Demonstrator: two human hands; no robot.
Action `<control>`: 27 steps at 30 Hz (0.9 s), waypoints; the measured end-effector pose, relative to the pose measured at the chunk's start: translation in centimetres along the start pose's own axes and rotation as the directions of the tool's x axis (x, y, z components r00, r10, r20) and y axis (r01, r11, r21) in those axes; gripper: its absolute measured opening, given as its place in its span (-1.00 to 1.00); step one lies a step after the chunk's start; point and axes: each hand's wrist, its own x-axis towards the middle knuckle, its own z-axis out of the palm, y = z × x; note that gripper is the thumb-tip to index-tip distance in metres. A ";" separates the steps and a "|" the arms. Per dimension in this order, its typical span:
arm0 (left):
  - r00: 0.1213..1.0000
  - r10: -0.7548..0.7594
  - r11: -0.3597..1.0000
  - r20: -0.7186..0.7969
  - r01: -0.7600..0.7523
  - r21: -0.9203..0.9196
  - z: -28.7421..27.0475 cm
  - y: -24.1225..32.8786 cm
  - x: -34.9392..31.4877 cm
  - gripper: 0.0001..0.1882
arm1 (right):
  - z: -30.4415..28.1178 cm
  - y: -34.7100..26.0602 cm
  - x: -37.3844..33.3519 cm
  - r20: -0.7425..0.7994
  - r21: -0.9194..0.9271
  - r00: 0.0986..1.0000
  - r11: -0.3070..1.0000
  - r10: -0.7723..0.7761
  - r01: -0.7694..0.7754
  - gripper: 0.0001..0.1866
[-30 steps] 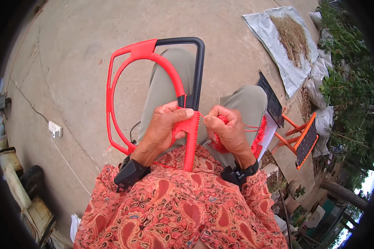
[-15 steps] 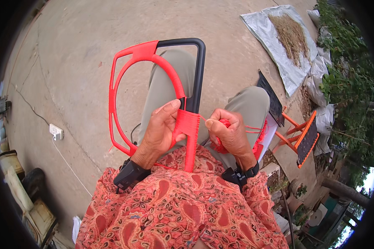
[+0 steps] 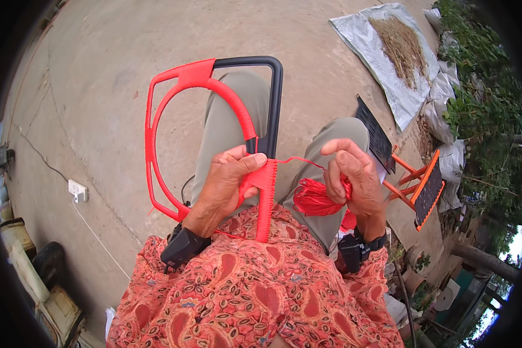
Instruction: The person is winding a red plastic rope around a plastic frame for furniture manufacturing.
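Observation:
Across my lap stands a black tubular frame (image 3: 275,98) with a ring inside it, much of it wrapped tightly in red cord (image 3: 196,74). My left hand (image 3: 223,180) is closed on the frame's wrapped corner, its thumb pressing the cord windings near a bare black stretch. To the right, my right hand (image 3: 354,177) grips a loose bundle of red cord (image 3: 316,197), with the index finger raised off it. One slack strand (image 3: 298,159) runs from the wrapped corner to the bundle. The far right of the frame is bare black tube.
An orange folding stool (image 3: 426,188) with a dark seat stands at the right, next to a black panel (image 3: 376,133). Beyond lies a white sheet (image 3: 394,98) with dried plant matter. On the concrete at left sits a white power socket (image 3: 78,190) with cables.
My right hand has moved right, away from the frame, and the bundle now hangs from it in fuller view. The strand has lengthened and slackened. My left hand keeps its hold.

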 end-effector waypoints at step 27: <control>0.998 0.052 0.996 -0.032 -0.050 0.074 0.5 -0.2 -0.1 -0.84 | -3.7 4.8 -0.2 0.058 -0.976 0.792 0.131 -0.607 0.173 -0.61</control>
